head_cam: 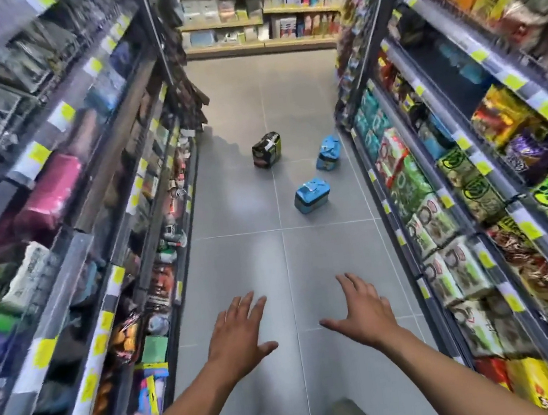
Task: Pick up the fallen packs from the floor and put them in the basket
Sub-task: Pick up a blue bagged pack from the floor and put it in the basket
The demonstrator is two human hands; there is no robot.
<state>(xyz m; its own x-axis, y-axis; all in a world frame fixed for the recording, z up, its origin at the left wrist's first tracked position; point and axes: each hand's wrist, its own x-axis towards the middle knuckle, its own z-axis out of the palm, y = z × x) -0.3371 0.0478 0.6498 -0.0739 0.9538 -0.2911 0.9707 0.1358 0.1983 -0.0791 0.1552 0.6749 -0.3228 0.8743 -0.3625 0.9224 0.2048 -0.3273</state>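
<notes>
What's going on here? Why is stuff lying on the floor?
A person is standing in a shop aisle, reaching forward with the left hand and right hand, both open and holding nothing. Three packs lie ahead on the floor: a dark pack, a far blue pack and a near blue pack. None has been picked up yet, and no basket is in view.

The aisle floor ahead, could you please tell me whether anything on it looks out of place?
Yes. Three packs sit loose on the floor mid-aisle instead of on shelves: a black-and-green pack on the left, the far blue pack by the right shelving, and the near blue pack closest.
</notes>
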